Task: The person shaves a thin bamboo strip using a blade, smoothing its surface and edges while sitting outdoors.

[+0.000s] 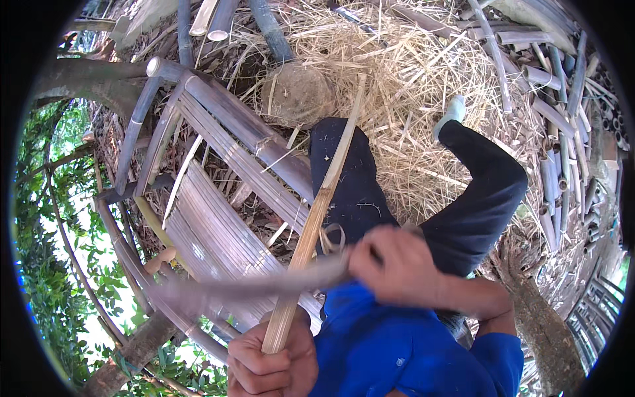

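Note:
My left hand, at the bottom of the view, is closed around the lower end of a long split bamboo strip. The strip slants up and away over my dark-trousered leg, its pale inner side showing along much of its length. In my right hand is a long-bladed knife, smeared by motion. Its blade points left and crosses the strip in view, above my left fist; whether the two touch I cannot tell. A thin curled shaving hangs by the strip near the knife's handle end.
Left of my legs stands a bamboo bench or chair with a slatted surface. Beyond my knee sits a round stone or stump. Straw-like bamboo shavings cover the ground. Cut bamboo poles lie stacked on the right, near a tree trunk.

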{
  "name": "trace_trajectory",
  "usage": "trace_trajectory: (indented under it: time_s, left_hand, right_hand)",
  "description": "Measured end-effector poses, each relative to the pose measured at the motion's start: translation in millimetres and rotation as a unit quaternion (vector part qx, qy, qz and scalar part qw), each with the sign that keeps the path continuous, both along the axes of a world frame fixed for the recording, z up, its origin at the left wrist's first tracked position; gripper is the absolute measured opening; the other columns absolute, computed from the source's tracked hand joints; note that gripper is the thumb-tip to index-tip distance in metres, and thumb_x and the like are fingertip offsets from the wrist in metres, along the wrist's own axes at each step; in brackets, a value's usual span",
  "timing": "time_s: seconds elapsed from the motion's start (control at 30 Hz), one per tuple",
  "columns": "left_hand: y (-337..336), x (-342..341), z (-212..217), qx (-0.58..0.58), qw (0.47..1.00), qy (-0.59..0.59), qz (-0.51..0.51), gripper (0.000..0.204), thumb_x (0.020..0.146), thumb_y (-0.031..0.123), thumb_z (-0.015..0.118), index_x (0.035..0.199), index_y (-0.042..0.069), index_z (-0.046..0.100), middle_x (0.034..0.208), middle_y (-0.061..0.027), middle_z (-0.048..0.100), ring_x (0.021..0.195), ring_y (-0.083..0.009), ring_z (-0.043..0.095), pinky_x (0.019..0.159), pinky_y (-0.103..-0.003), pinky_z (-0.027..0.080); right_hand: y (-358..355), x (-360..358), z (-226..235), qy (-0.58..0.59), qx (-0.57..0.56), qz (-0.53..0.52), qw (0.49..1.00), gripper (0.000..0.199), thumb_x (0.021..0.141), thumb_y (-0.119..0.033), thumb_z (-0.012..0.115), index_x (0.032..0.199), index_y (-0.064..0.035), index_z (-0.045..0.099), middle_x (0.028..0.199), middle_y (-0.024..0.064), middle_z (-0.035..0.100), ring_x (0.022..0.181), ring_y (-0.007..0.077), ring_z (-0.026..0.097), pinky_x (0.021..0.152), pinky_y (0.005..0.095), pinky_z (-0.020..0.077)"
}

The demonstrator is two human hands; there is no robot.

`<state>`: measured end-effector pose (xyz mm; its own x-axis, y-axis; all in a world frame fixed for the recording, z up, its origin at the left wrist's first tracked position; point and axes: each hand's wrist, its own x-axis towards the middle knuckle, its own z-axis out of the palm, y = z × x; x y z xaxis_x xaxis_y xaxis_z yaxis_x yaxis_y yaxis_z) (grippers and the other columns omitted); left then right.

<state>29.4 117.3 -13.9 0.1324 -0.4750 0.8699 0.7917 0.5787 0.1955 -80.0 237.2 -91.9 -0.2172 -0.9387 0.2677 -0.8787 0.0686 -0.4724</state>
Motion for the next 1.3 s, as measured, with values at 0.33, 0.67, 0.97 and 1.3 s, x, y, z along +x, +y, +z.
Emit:
trace_trajectory:
  time_s: [0.33,0.67,0.97,1.3]
  left_hand:
    - [1,-11,-24,-0.004,0.997,-0.032,0.064,0.054,0.105,0.061,0.035,0.104,0.009,0.049,0.068,0.0007,0.043,0.047,-0.0084,0.03,0.042,-0.023,0.031]
    - [-10,-48,-41,-0.019,0.998,-0.038,0.043,0.047,0.106,0.058,0.038,0.096,0.012,0.042,0.062,0.0022,0.041,0.039,-0.0063,0.028,0.034,-0.022,0.028]
    - [-17,-51,-28,-0.049,0.997,-0.055,0.003,0.034,0.106,0.041,0.05,0.094,0.011,0.044,0.058,0.0045,0.047,0.038,-0.0034,0.031,0.033,-0.02,0.028]
    - [-70,-98,-74,0.013,0.996,-0.047,0.073,0.051,0.101,0.058,0.044,0.089,0.008,0.049,0.075,-0.0076,0.048,0.065,-0.0221,0.051,0.061,-0.035,0.047]
  right_hand:
    - [-16,-31,-38,-0.026,0.113,-0.041,0.992,0.018,0.087,-0.01,0.059,0.105,-0.0064,0.054,0.081,0.0156,0.058,0.071,0.0324,0.068,0.055,0.0432,0.0555]
    - [-33,-84,-95,-0.023,0.195,-0.124,0.973,0.02,0.09,-0.01,0.057,0.11,-0.0087,0.056,0.085,0.0169,0.061,0.073,0.0346,0.07,0.062,0.0476,0.0568]
    - [-85,-183,-240,-0.056,0.325,-0.212,0.92,0.019,0.096,-0.014,0.055,0.114,-0.0065,0.054,0.084,0.0228,0.069,0.077,0.044,0.069,0.064,0.0518,0.0542]
    - [-76,-243,-265,-0.187,0.322,-0.215,0.903,0.044,0.086,-0.025,0.072,0.12,-0.0019,0.055,0.093,0.0297,0.069,0.089,0.0496,0.067,0.081,0.0538,0.0535]
